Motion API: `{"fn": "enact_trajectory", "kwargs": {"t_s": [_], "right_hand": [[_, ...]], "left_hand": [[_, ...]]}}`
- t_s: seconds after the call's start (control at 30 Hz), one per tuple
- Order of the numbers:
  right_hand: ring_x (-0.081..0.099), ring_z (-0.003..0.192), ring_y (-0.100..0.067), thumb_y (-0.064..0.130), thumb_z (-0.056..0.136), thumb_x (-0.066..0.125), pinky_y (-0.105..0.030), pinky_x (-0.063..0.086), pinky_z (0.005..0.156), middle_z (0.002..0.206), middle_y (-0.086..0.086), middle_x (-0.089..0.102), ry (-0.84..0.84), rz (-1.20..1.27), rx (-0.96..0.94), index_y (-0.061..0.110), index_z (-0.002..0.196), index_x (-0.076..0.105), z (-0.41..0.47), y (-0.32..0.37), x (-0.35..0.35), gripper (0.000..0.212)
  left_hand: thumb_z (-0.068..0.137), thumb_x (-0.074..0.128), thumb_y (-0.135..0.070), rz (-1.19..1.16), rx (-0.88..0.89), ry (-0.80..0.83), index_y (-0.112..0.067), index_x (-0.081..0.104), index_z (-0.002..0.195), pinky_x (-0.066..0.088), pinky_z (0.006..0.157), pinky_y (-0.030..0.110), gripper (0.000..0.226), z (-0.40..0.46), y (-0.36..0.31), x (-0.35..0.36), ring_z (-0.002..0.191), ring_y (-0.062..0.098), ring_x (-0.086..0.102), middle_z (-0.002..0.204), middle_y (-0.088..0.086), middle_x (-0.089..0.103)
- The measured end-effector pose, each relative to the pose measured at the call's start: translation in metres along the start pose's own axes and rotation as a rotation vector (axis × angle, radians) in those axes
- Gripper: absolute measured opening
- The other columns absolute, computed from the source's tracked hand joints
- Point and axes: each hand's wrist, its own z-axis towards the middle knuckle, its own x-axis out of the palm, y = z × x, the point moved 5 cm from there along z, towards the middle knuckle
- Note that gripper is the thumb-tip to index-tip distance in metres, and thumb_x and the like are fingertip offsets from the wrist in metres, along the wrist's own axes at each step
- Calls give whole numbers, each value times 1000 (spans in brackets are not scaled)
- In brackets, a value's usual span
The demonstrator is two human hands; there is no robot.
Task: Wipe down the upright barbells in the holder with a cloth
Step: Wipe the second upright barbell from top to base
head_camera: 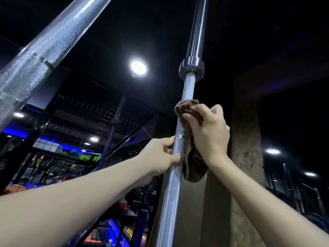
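Observation:
A silver upright barbell [170, 193] with a knurled shaft rises through the middle of the head view, its collar and sleeve [192, 66] above. My right hand [208, 132] grips a brown cloth [193, 163] wrapped against the shaft below the collar; the cloth's tail hangs under the wrist. My left hand [160, 155] grips the same shaft from the left, just lower, fingers curled round it. A second knurled barbell [41, 50] leans across the upper left, very close to the camera. The holder is out of sight.
A round ceiling light [138, 67] glows between the two bars. A dark wire-mesh cage [85, 111] and coloured gym gear lie behind on the left. A rough stone pillar [246, 157] stands right of the bar.

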Motion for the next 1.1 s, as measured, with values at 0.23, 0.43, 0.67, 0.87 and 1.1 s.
{"fn": "enact_trajectory", "kwargs": {"t_s": [0.23, 0.43, 0.67, 0.87, 1.1], "right_hand": [[59, 94, -32, 48, 89, 59, -31, 36, 69, 111, -7, 49, -36, -69, 72, 29, 113, 64, 92, 9, 9, 31], [55, 75, -26, 44, 86, 64, -29, 38, 63, 93, -3, 42, -9, -6, -63, 26, 109, 67, 17, 7, 7, 30], [49, 75, -20, 47, 84, 64, -32, 38, 63, 93, -1, 41, 23, -56, -140, 29, 104, 69, 27, 12, -8, 27], [58, 90, -28, 46, 87, 61, -41, 49, 73, 109, -8, 47, -12, -116, -55, 31, 116, 65, 62, 9, 4, 33], [51, 61, -19, 38, 76, 70, -25, 40, 49, 82, -2, 44, 7, -32, -248, 27, 98, 73, -56, 11, -8, 24]], "left_hand": [[85, 67, -4, 11, -22, 11, -31, 64, 98, 54, 82, 33, 30, 3, 1, 1, 75, 16, 60, 85, 7, 62], [85, 64, 2, 18, -32, -18, -30, 64, 101, 50, 74, 27, 35, 3, 2, -3, 73, 15, 60, 82, 6, 65], [92, 60, -11, 6, -53, 59, -29, 64, 102, 50, 73, 25, 21, -15, 13, 4, 78, 13, 61, 98, 8, 69], [94, 56, -8, -65, -167, 105, -17, 67, 106, 42, 100, 51, 19, -26, 34, 10, 91, 20, 59, 95, 3, 67], [92, 60, -13, -33, -164, 21, -20, 66, 111, 48, 90, 50, 21, -23, 39, 5, 88, 22, 61, 98, 10, 70]]}}
